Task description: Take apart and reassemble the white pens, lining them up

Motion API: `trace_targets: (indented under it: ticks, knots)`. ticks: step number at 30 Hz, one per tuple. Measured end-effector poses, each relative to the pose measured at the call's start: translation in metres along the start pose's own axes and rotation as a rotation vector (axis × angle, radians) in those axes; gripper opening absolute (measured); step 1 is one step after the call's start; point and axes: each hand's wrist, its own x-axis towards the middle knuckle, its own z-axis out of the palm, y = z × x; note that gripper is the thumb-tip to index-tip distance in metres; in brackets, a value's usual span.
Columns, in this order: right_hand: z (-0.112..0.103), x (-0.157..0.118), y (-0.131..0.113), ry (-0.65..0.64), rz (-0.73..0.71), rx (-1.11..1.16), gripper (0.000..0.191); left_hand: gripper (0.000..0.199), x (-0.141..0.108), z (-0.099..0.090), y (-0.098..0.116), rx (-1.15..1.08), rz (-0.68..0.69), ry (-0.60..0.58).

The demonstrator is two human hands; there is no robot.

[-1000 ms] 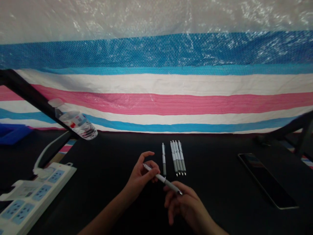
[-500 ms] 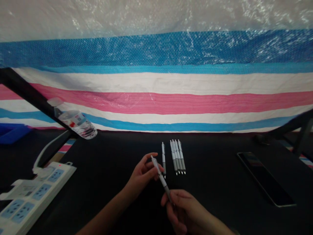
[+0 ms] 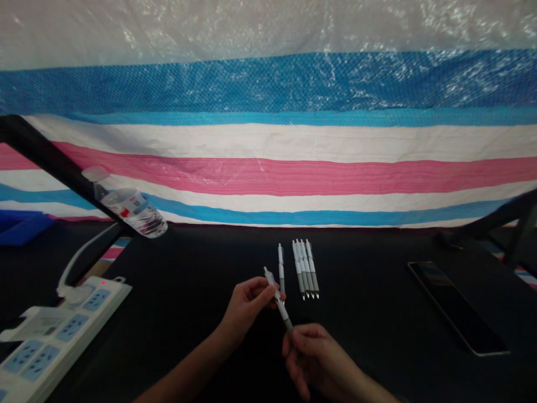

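A white pen with a grey grip (image 3: 283, 311) is held slantwise between both hands, its push-button end pointing up and away. My left hand (image 3: 247, 305) is closed on its upper white part, thumb over the barrel. Around the grey grip near the tip, the fingers of my right hand (image 3: 312, 352) are pinched; the tip itself is hidden. Just beyond my left fingers lies a single similar pen (image 3: 281, 263), its lower end partly covered. To its right, several matching pens (image 3: 306, 270) lie side by side, tips toward me.
The black tabletop (image 3: 188, 280) carries a phone (image 3: 455, 305) at right. At left sits a white power strip (image 3: 62, 336) with a cable. A water bottle (image 3: 136, 210) leans behind a black bar (image 3: 59, 168). A striped plastic sheet (image 3: 268, 176) hangs behind; a blue tray (image 3: 23, 226) is far left.
My left fingers have closed onto the pen's upper part, with the forefinger drawn in from its stretched position. The held pen has shifted slightly right. The pens on the table stay put.
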Motion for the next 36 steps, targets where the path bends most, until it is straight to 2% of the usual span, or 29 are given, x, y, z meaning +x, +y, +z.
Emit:
trace_targets:
  ticks: [4, 10, 14, 19, 36]
  knots:
    - [0.002, 0.000, -0.001, 0.054, 0.001, -0.025, 0.053, 0.035, -0.001, 0.004, 0.002, 0.014, 0.011, 0.019]
    - [0.005, -0.002, 0.000, 0.079, -0.022, -0.045, 0.044, 0.032, -0.001, 0.005, 0.006, 0.055, 0.033, 0.038]
    - [0.002, -0.001, -0.004, 0.044, -0.022, 0.029, 0.052, 0.031, 0.002, 0.001, 0.005, 0.018, 0.053, 0.003]
    - [-0.002, 0.000, -0.010, 0.022, 0.001, 0.042, 0.037, 0.034, 0.006, -0.002, -0.002, -0.042, 0.031, 0.002]
    - [-0.010, 0.002, -0.004, -0.047, 0.091, -0.036, 0.042, 0.038, 0.006, 0.003, 0.002, -0.110, -0.002, 0.056]
